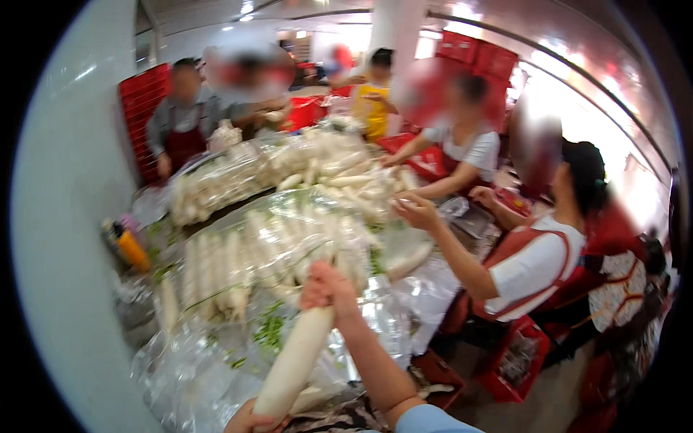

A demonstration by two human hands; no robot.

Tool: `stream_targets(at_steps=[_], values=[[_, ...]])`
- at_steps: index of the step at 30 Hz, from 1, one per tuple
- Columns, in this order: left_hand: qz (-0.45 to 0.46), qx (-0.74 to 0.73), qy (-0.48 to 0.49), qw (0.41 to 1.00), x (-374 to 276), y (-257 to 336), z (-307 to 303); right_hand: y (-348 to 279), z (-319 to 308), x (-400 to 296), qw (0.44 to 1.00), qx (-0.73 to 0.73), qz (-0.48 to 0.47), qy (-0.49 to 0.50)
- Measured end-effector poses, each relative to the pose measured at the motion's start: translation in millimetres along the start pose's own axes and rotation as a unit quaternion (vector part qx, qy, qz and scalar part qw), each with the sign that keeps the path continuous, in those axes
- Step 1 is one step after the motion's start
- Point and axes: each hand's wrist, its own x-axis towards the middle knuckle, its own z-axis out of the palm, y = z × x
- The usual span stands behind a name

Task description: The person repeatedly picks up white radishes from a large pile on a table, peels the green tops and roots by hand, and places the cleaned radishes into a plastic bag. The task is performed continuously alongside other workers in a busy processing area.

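Observation:
A thick white daikon radish point(296, 360) slants across the view close to my body. Its lower end rests in my left hand point(254, 418), partly cut off by the bottom edge. At the upper end my right hand point(327, 287) has its fingers closed around the tip; whether it also holds a small tool cannot be made out. Beyond it, rows of daikon point(260, 243) lie under clear plastic film point(303, 216). Bits of green leaf point(269, 327) are scattered on the plastic sheeting point(189, 373) just left of the radish.
More wrapped daikon point(233, 178) are piled farther back. A co-worker in a red apron point(520, 270) reaches over the right side; several others stand around the table. Red crates point(514, 360) sit on the floor at right. An orange-handled object point(132, 250) is by the left wall point(70, 216).

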Motion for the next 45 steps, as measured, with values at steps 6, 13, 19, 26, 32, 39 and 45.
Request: stream_targets(at_steps=[6,13,19,26,32,39,45], values=[[0.09,0.198,0.109,0.97,13,20,21,4,-14,-4,0.98,-0.181,-0.064,0.062],[0.138,0.584,0.273,0.752,19,46,28,7,-16,1,0.945,-0.217,-0.151,0.192],[0.141,0.443,0.165,0.87,20,30,29,11,-28,3,0.972,-0.12,-0.109,0.171],[-0.089,-0.276,-0.077,0.954,5,16,29,1,-18,3,0.964,0.221,-0.025,-0.147],[-0.151,-0.418,-0.243,0.863,25,1,15,-12,-8,11,0.954,0.226,0.022,-0.193],[-0.108,-0.115,-0.06,0.986,9,39,0,-12,-8,5,0.996,-0.046,0.011,0.081],[-0.026,0.174,0.048,0.983,6,55,27,-1,-27,6,0.976,-0.13,-0.014,0.173]])
